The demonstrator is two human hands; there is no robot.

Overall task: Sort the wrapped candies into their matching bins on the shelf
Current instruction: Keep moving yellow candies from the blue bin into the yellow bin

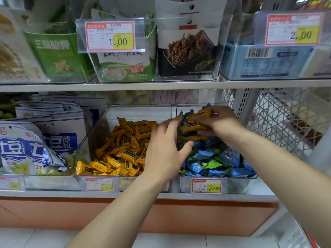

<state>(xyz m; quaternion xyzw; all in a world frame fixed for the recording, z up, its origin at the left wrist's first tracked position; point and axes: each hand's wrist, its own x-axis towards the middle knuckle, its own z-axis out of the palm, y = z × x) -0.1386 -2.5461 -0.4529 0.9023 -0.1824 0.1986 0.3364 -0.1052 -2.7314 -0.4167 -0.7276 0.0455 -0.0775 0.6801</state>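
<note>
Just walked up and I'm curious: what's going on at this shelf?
A person is sorting mixed candies. The right hand holds yellow candies picked out of the blue bin, which is otherwise mostly blue and green pieces. The left hand, open, reaches across the divider toward them. The yellow bin sits just left, already holding matching yellow pieces.

Your yellow candies (pixel 123 151) lie heaped in the left clear bin (pixel 84 145), wrappers pointing every way. The blue and green candies (pixel 215 161) fill the right bin (pixel 238 185) just beside it. A few stray yellow pieces (pixel 194 122) sit on top of the blue pile at the back of that right bin, tilted and bunched together.
</note>
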